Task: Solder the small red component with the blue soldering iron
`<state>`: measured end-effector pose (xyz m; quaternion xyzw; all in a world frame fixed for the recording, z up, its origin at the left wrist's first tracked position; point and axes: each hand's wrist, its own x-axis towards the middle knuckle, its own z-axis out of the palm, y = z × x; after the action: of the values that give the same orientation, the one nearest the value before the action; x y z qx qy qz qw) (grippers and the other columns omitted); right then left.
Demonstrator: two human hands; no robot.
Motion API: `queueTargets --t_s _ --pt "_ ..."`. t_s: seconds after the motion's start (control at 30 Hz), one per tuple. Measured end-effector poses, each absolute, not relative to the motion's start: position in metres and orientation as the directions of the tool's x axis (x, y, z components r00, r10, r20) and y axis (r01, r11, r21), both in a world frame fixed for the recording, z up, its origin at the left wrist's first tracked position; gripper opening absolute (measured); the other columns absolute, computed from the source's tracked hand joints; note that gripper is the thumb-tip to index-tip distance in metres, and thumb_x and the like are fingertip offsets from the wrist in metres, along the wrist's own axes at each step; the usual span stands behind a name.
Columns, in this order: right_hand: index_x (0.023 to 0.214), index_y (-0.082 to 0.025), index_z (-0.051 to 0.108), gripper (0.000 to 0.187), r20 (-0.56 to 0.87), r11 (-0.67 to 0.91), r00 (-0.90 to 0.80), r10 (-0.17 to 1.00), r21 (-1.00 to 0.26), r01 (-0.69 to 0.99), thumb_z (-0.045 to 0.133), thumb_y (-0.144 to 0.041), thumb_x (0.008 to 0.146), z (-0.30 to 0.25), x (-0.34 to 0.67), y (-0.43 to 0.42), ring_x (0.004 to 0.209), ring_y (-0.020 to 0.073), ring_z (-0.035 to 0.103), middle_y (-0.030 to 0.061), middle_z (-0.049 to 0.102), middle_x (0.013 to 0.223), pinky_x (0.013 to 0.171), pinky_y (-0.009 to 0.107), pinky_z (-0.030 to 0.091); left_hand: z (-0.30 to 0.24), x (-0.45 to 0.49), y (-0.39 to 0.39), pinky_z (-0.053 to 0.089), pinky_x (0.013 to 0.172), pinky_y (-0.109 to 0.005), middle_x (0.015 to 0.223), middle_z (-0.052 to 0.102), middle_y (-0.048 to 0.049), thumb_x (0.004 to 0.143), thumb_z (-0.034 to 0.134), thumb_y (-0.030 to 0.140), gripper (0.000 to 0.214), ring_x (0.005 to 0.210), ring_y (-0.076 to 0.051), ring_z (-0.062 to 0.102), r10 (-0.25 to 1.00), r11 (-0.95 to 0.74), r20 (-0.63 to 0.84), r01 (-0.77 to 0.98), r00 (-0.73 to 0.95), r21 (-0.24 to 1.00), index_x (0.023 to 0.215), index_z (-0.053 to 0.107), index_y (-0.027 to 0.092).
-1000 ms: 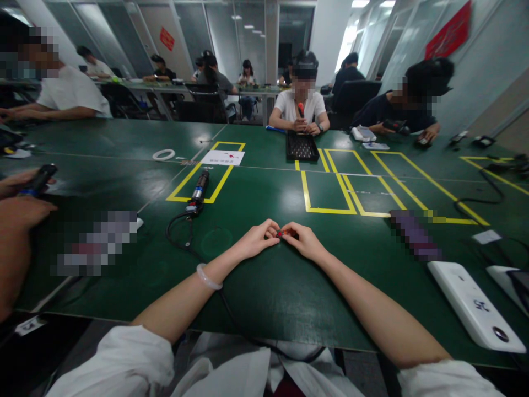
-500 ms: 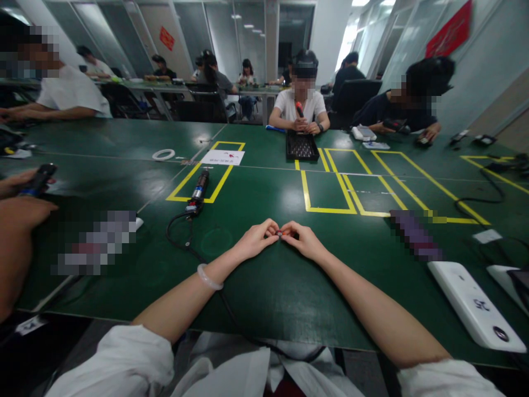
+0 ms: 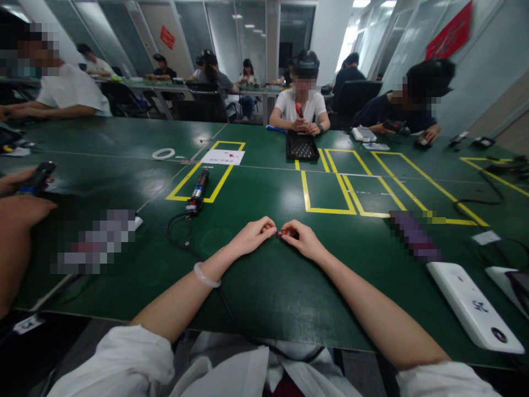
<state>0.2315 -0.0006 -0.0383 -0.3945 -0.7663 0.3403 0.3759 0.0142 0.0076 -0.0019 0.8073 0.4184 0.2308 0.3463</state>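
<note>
Now, your hands meet at the centre of the frame, just over the green surface (image 3: 256, 298): the left hand (image 3: 252, 236) and the right hand (image 3: 303, 240) each have a narrow grip, fingertips pinched on one small red part (image 3: 281, 233) between them. I judge the work on this part as under way, not finished, since it is held and not laid down; its detail is too small to tell. The black screwdriver (image 3: 199, 190) lies untouched in the yellow box, left of centre.

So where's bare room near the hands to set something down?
Bare table between both forearms, and from the left hand and right hand, pinching a red part, up to the yellow tape. Crowded: cable left, white device right.
</note>
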Motion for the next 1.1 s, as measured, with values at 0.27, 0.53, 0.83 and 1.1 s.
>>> queueTargets --t_s 0.27,0.53,0.83,1.1 --pt "0.096 -0.017 0.061 0.015 0.259 0.414 -0.412 0.873 -0.842 0.347 0.061 -0.027 0.084 -0.038 0.230 0.000 0.071 0.0134 0.056 0.0010 0.060 0.080 0.067 0.026 0.045 0.006 -0.079 0.055 0.035 0.104 -0.044 0.136 0.045 -0.0142 0.086 0.055 0.039 0.048 0.125 -0.032 0.043 0.929 -0.092 0.369 0.971 0.003 0.223 0.128 0.047 0.017" --pt "0.097 -0.017 0.061 0.015 0.242 0.401 -0.421 0.874 -0.849 0.345 0.061 -0.026 0.085 -0.037 0.230 0.000 0.070 0.0130 0.056 0.0006 0.060 0.079 0.067 0.025 0.045 0.006 -0.153 0.068 0.044 0.088 -0.048 0.131 0.050 -0.0194 0.085 0.058 0.045 0.056 0.114 -0.037 0.050 0.965 0.187 0.157 0.970 -0.211 0.156 0.125 0.046 0.008" --pt "0.097 -0.017 0.061 0.016 0.242 0.397 -0.411 0.879 -0.850 0.347 0.061 -0.027 0.084 -0.036 0.231 0.000 0.070 0.0133 0.056 0.0008 0.060 0.079 0.067 0.026 0.045 0.006 -0.161 0.075 0.046 0.082 -0.041 0.117 0.058 -0.0169 0.079 0.060 0.050 0.057 0.106 -0.033 0.055 0.979 0.160 0.099 0.975 -0.177 0.153 0.118 0.055 0.009" --pt "0.096 -0.017 0.062 0.018 0.238 0.375 -0.379 0.894 -0.860 0.346 0.062 -0.030 0.084 -0.039 0.231 0.002 0.068 0.0132 0.054 -0.0001 0.059 0.076 0.066 0.026 0.044 0.001 -0.112 0.065 0.049 0.084 -0.042 0.116 0.057 -0.0162 0.075 0.059 0.052 0.054 0.107 -0.032 0.056 0.984 0.084 0.142 0.985 -0.106 0.153 0.116 0.057 0.016"
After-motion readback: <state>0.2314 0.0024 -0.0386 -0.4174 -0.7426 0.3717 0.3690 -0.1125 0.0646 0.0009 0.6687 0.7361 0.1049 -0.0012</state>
